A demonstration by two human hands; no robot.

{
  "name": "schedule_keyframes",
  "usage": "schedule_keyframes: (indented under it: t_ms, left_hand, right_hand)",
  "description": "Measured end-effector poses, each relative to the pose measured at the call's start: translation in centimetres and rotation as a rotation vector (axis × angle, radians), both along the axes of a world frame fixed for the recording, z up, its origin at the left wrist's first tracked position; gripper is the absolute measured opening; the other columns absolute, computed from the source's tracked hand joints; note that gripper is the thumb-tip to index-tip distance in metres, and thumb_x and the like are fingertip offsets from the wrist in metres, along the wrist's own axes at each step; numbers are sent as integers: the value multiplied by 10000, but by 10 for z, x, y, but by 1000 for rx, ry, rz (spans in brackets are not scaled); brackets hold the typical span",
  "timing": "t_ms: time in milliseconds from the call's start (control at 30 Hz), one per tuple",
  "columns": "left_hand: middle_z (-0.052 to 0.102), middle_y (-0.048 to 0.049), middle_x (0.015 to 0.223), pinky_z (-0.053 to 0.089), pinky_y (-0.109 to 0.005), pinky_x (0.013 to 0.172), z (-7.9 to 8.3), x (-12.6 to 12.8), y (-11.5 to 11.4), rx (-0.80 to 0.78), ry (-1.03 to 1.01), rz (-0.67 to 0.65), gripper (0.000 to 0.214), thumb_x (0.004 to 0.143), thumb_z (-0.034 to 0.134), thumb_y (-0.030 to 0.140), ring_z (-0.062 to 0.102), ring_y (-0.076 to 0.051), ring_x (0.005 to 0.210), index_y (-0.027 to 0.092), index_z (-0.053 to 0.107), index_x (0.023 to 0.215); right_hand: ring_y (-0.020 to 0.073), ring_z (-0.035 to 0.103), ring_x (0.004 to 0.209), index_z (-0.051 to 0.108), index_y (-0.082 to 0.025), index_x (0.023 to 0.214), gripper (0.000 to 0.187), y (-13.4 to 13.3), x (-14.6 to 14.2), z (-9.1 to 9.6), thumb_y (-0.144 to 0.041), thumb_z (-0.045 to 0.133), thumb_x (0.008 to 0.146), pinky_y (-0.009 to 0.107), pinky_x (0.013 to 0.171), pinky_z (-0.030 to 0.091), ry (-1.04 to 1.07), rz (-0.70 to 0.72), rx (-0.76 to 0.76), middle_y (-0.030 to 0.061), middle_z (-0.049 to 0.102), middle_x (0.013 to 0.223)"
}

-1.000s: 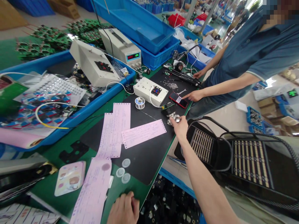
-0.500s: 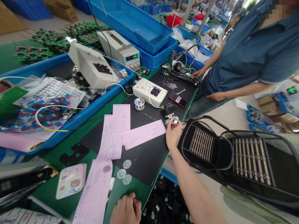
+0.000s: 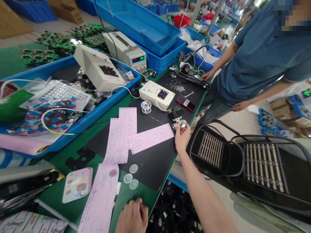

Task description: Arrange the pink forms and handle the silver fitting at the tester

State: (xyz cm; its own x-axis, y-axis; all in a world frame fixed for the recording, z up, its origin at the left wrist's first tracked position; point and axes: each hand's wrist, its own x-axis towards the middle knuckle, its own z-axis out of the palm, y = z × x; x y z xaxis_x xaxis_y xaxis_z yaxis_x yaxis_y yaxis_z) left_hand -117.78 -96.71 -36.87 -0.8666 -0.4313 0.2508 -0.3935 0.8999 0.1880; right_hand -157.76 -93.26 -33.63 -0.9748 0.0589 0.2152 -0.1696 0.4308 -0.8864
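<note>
My right arm is showing bare from the lower right of the frame up to the wrist near the middle, with no sleeve, watch or band anywhere along it. My right hand is wearing no glove and no ring that I can make out. My left hand is peeking in at the bottom edge, also ungloved, with only the knuckles and fingers showing. No cuff is reaching into view there.

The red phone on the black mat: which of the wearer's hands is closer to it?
Right. The right hand is just below the red phone, holding a small metal part. The left hand rests far away at the table's near edge.
</note>
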Motion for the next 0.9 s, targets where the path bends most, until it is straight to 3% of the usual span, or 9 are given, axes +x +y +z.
schedule_keyframes:
  t_ms: [167, 300, 400, 633, 900]
  left_hand:
    - [648, -35, 814, 496, -401, 730, 3, 0, 1, 15, -6, 10, 76, 999, 633, 180, 644, -243, 745, 174, 698, 1040]
    - [637, -31, 818, 490, -405, 727, 4, -1, 1, 23, -4, 4, 61, 1000, 635, 176, 637, -244, 745, 182, 680, 1041]
    - [631, -26, 818, 493, -408, 738, 5, -1, 1, 23, 5, 8, 62, 1003, 634, 167, 631, -245, 754, 187, 668, 1051]
    - [626, -25, 824, 494, -405, 761, 15, -3, 5, 69, -27, 50, 99, 1005, 618, 123, 628, -239, 780, 198, 680, 1025]
    - [623, -29, 831, 487, -405, 783, 21, -5, 6, 95, -53, 77, 102, 999, 625, 116, 622, -240, 794, 191, 689, 1023]
  right_hand:
    - [212, 670, 911, 528, -161, 1513, 733, 24, -20, 1, -712, 610, 1037, 335, 825, 607, -49, 47, -71, 46, 667, 1048]
    - [196, 650, 844, 639, -177, 1385, 681, 36, -35, -2, -723, 664, 979, 320, 775, 591, -80, 86, -48, 23, 669, 997]
    - [190, 648, 805, 632, -182, 1402, 686, 36, -33, -4, -740, 622, 1003, 315, 772, 574, -88, 96, -16, 5, 671, 949]
    - [257, 655, 1019, 592, -126, 1488, 739, 12, -9, -5, -721, 373, 1108, 414, 1019, 522, 21, -41, 85, 133, 688, 1174]
    - [282, 661, 1050, 596, -107, 1483, 730, 5, -7, -6, -680, 290, 1152, 447, 1066, 518, 92, -66, 173, 180, 683, 1247]
